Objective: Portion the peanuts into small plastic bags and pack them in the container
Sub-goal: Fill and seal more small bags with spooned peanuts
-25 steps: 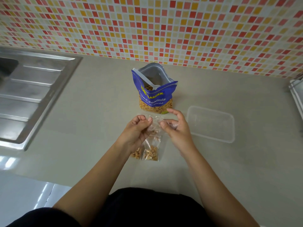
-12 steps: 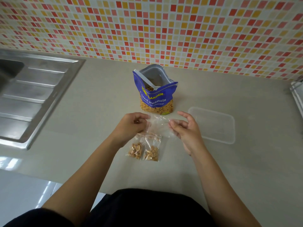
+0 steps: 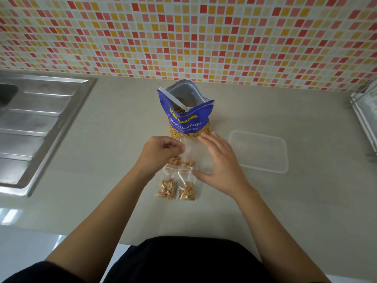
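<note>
**Empty bag pinched at its mouth: light, limp, slick**

The empty bag (image 3: pixel 192 149) is spread on the counter (image 3: pixel 285 201), between the two hands. It is judged nearly weightless, limp and slippery, so it is best taken by the two lips of its mouth. Its left edge is pinched by the left hand (image 3: pixel 160 153), fingers curled. The right hand (image 3: pixel 221 164) is laid over its right side, fingers straight and spread. Filled bags (image 3: pixel 186 190) lie at 6 o'clock, the pouch (image 3: pixel 187 121) with its spoon (image 3: pixel 176 100) at 12, the container (image 3: pixel 259 151) at 3, the sink (image 3: pixel 40 119) at 9.
</note>
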### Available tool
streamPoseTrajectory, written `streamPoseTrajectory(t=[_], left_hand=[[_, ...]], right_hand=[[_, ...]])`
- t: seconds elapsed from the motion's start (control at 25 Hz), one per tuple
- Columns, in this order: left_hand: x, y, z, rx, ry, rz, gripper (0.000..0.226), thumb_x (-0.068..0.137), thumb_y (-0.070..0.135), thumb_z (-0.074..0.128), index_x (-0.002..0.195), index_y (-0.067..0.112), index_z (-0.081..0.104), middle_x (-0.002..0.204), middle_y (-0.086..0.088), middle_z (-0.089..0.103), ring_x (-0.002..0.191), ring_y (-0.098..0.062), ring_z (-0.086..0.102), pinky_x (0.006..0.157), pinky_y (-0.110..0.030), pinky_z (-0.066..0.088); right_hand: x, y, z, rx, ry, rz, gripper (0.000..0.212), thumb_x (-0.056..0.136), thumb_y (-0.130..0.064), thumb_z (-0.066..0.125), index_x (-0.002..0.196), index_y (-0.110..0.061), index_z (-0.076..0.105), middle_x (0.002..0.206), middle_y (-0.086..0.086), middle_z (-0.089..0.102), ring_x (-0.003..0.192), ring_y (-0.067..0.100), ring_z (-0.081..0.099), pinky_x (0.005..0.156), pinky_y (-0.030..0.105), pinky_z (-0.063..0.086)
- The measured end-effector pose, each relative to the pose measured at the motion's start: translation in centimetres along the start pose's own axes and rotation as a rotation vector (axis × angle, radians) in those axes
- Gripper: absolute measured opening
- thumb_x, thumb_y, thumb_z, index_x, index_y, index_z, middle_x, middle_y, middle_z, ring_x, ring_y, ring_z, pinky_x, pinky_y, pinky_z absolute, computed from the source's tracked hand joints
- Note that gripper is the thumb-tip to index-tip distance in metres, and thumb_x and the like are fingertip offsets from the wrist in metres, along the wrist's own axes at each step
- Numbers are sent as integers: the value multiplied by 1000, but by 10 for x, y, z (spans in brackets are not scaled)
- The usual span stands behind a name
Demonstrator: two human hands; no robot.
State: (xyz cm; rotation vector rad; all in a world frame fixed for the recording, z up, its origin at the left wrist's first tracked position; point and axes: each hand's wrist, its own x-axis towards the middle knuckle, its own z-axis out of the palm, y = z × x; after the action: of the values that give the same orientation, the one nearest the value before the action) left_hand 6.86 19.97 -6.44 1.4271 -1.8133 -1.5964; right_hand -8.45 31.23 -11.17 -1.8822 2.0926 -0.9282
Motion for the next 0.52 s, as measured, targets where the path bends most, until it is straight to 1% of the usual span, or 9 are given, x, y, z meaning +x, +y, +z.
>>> streamPoseTrajectory(t=[0.04,0.08,0.16,0.24,0.32,0.4,0.48,0.52], left_hand=[[0,2,1,29,-18,4,6,76,10,73,81,14,72,78,-10,71,61,-8,60,67,-20,51],[-1,5,2,69,-32,7,9,75,11,74,82,15,71,79,-12,71,63,-11,61,68,-21,50],[-2,8,4,157,-32,20,18,74,14,75,85,16,62,74,-7,72,61,-11,60,56,-13,47],[-2,11,4,235,-21,56,27,73,15,75,89,16,52,70,0,71,58,-7,58,47,-8,42],[-2,13,4,312,-16,105,30,74,14,73,90,15,48,68,3,69,52,1,55,45,-6,39],[-2,14,4,352,-32,136,29,75,13,72,89,15,47,66,5,68,49,5,54,45,-5,38],[-4,17,4,364,-47,148,26,77,17,71,89,16,49,67,4,68,51,3,55,48,-7,40],[-5,20,3,354,-4,180,22,78,22,71,87,17,51,67,4,67,53,1,56,50,-10,41]], right_hand=[[3,-3,4,-27,-26,-2,85,69,-56,67,139,-16,39,144,0,43,139,21,30,112,34,22],[6,-5,6,-45,-21,-4,89,68,-64,62,139,-16,40,142,0,46,138,22,31,111,35,24],[11,-7,11,-71,32,-12,88,68,-69,57,136,-15,45,134,0,54,134,23,38,107,35,29],[14,-6,13,-102,75,-26,81,68,-70,55,130,-18,52,125,-2,60,129,22,43,104,35,32],[14,-7,14,-122,100,-32,76,67,-71,54,123,-21,57,118,-5,63,125,20,45,102,34,32],[15,-8,13,-80,124,-23,70,65,-69,58,116,-22,60,112,-5,63,121,17,45,100,32,32],[16,-7,10,8,167,5,61,63,-64,65,108,-22,61,107,-7,63,116,14,48,97,30,34],[16,-7,7,70,196,27,58,62,-61,68,105,-21,62,104,-8,63,112,13,51,95,29,36]])
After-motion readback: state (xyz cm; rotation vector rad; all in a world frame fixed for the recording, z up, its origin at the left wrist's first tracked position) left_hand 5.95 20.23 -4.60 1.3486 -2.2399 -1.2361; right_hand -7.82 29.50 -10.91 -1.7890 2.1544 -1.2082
